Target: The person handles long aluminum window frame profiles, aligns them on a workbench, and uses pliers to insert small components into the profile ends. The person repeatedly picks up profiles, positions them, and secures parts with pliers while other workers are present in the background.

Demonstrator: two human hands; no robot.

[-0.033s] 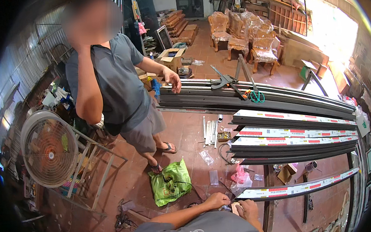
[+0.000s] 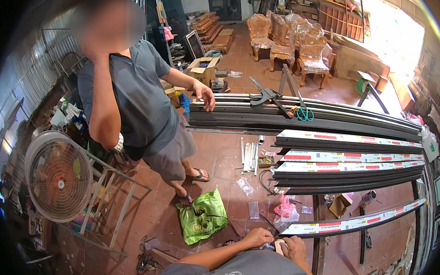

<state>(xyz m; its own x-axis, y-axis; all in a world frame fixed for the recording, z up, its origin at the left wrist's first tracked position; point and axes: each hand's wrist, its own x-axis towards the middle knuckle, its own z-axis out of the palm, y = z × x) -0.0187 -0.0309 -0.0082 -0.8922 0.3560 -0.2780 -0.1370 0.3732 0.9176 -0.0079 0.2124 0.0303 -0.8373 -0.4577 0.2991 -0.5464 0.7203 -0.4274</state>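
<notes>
My left hand point(image 2: 257, 237) is closed, its fingertips bent down by the cut end of the nearest dark profile point(image 2: 354, 225). What they pinch is too small to make out. My right hand point(image 2: 294, 248) sits just to the right, fingers curled together beside a small pale piece point(image 2: 279, 246); whether it grips that piece is unclear. A bit of clear, bluish material shows between both hands. White film with red marks covers the top of the profile, which stretches away to the right.
Beyond it lie stacked dark profiles point(image 2: 351, 173) and a long bundle carrying a clamp point(image 2: 265, 96) and teal-handled scissors point(image 2: 305, 114). Another person point(image 2: 133, 92) stands at left, one hand near the bundle. A green bag point(image 2: 203, 218) and pink bag point(image 2: 285, 207) lie on the floor; a fan point(image 2: 59, 178) stands left.
</notes>
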